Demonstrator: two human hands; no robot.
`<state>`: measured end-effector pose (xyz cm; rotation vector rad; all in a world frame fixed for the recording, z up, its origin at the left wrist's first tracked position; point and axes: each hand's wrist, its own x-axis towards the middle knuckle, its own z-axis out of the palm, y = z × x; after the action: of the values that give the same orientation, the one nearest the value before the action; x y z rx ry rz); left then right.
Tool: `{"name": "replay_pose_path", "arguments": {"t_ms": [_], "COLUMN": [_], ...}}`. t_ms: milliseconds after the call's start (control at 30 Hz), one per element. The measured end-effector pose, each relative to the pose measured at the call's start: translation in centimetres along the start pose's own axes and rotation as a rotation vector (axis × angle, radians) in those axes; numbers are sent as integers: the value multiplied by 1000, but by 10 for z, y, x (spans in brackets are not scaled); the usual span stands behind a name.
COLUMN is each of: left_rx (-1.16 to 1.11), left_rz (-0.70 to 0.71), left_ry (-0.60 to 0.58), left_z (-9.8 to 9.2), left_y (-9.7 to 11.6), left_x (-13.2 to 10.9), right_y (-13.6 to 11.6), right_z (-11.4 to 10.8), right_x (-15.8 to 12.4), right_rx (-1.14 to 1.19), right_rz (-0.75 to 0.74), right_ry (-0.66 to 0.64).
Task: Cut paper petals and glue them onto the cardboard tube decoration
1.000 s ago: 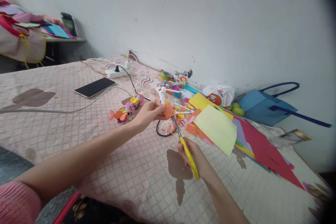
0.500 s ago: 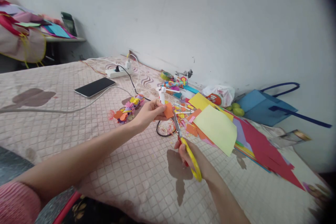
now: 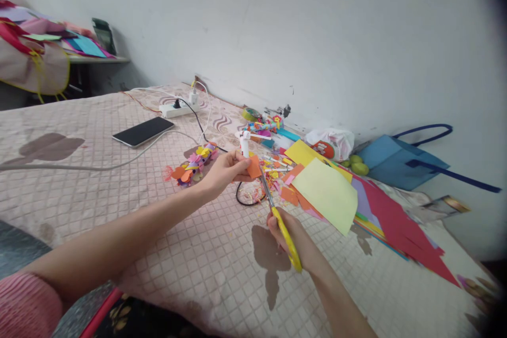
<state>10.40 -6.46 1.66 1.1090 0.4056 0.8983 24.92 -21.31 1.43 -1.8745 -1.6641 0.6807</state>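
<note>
Between the thumb and fingers of my left hand [image 3: 229, 170] is a small square of orange paper [image 3: 254, 167]. My right hand [image 3: 291, 235] grips a pair of scissors [image 3: 285, 238] with yellow handles, its blades pointing up and away and meeting the paper's right edge. Just behind the left hand stands a white glue gun [image 3: 245, 142]. To the left of that hand lies a craft piece covered in paper flowers [image 3: 195, 163]. Paper scraps [image 3: 273, 169] are scattered beyond the scissor tips.
Sheets of coloured paper [image 3: 327, 193] spread over the right side. A blue bag [image 3: 402, 161] leans near the wall. On the left are a phone [image 3: 143, 132] and a power strip [image 3: 178, 110] with cables crossing the quilted cloth [image 3: 190, 264].
The scissors have closed: their handles have come together and the blades are now nearly in line. My left hand holds the orange paper in the same place.
</note>
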Motion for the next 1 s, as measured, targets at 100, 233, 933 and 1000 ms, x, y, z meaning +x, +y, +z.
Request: {"name": "replay_pose_path", "arguments": {"t_ms": [100, 233, 933, 1000], "left_rx": [0, 0, 0, -2], "left_rz": [3, 13, 5, 8], "left_ry": [-4, -5, -13, -12], "left_z": [-1, -1, -1, -1], "left_y": [0, 1, 0, 0], "left_x": [0, 0, 0, 0], "right_y": [0, 6, 13, 9], "right_z": [1, 2, 2, 2], "right_x": [1, 3, 0, 1], "right_rx": [10, 17, 17, 1], "right_rz": [22, 83, -11, -14], "right_ry": [8, 16, -43, -35]}}
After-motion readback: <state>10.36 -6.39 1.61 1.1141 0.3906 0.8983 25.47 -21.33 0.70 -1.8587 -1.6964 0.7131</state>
